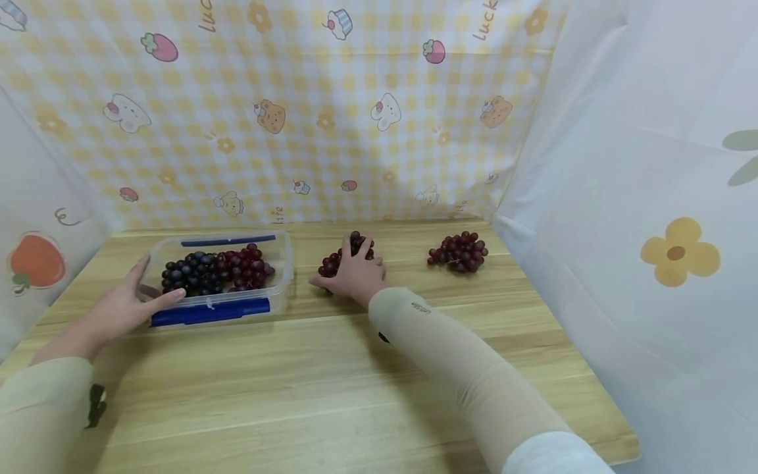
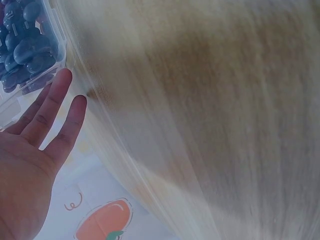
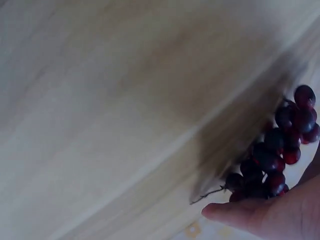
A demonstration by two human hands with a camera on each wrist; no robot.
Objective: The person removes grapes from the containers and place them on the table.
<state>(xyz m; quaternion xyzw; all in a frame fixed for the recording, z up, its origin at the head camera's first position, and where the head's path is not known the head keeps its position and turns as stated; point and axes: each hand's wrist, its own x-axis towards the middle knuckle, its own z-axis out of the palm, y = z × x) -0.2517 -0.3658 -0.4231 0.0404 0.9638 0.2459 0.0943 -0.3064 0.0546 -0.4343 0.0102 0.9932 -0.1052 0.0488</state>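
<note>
A clear lidless plastic box (image 1: 284, 289) with blue side clips stands at the left of the table, holding dark black grapes (image 1: 192, 273) and red grapes (image 1: 245, 266). My left hand (image 1: 121, 306) spans the box's left end, thumb along the front rim. In the left wrist view its straight fingers (image 2: 52, 102) lie against the outer wall. Over a bunch of dark red grapes (image 3: 267, 155) right of the box, my right hand (image 1: 357, 275) rests with spread fingers. Its thumb (image 3: 232, 212) stretches past the bunch's thin stem; the other fingertips are partly hidden.
Another bunch of red grapes (image 1: 458, 252) lies further right on the wooden table (image 1: 308, 382). A yellow checked cloth (image 1: 331, 158) hangs behind the table, with white cloth (image 1: 604, 197) at the sides.
</note>
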